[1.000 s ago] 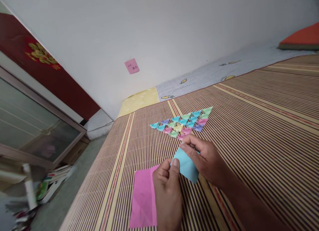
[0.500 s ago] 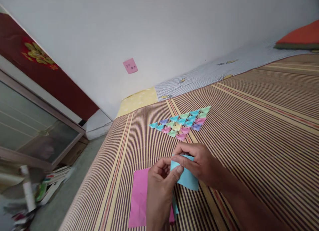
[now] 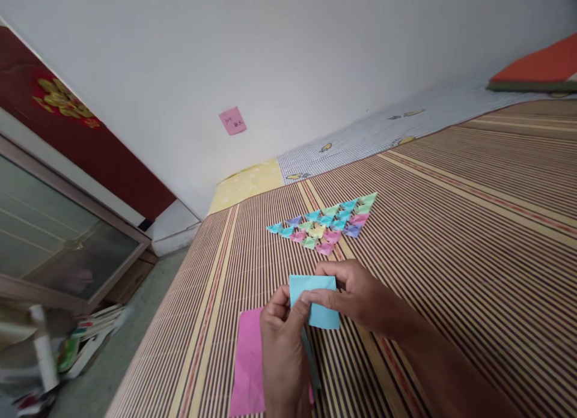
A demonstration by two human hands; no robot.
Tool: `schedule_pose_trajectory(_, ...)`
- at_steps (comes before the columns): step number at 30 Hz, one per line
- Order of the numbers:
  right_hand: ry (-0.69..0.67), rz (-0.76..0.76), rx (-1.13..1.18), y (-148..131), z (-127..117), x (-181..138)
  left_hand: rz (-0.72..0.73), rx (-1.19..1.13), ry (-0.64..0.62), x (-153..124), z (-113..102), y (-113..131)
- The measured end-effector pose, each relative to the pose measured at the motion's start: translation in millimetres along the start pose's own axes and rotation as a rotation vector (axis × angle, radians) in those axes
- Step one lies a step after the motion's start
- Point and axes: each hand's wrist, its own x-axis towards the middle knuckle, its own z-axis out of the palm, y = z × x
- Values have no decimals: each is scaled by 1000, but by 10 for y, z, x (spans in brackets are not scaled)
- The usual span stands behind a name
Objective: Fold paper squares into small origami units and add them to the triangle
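A light blue paper square [image 3: 315, 298] is held up just above the striped bamboo mat [image 3: 451, 226]. My left hand [image 3: 282, 352] pinches its lower left edge with thumb and fingers. My right hand [image 3: 360, 298] grips its right side, fingers across the front. Under my left hand a pink paper sheet [image 3: 247, 364] lies flat on the mat. Beyond my hands, a triangle of several small folded paper pieces [image 3: 324, 223] in blue, green, pink, purple and yellow rests on the mat.
The mat's left edge drops to a floor with scattered books [image 3: 85, 340] and a glass-fronted cabinet [image 3: 58, 238]. A white wall with a pink sticky note [image 3: 232, 121] stands behind. A checked sheet [image 3: 396, 127] and an orange cushion [image 3: 541, 66] lie at the far right.
The blue paper has been turned and refolded from a tilted diamond shape into an upright rectangle facing me. Both hands have shifted slightly left and toward me.
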Motion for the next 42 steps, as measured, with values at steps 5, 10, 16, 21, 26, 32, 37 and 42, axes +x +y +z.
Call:
schedule_pose_trajectory(5,42,-58,-44,2,-21,-15,-29,-38,-12,11,1,-1)
schedule_pose_trajectory(10,91,-104,-120,9,-114,-26,-3,45,49,-4,16,10)
schedule_pose_trajectory(16,268,-195,-183,6,-168,7,45,154,63,-26,32,17)
schedule_pose_trajectory(21,150,-225,-213,-81,-76,-9,69,292,-27,-19,41,25)
schedule_pose_trajectory(26,90,-239,-216,-91,-64,-44,105,411,-56,-10,23,21)
schedule_pose_trajectory(32,184,-359,-373,-117,-17,-31,244,568,42,-9,52,45)
schedule_pose_trajectory(37,404,-656,-551,-84,42,7,292,567,279,-28,75,75)
schedule_pose_trajectory(42,524,-861,-755,-19,106,14,117,308,148,-68,95,102)
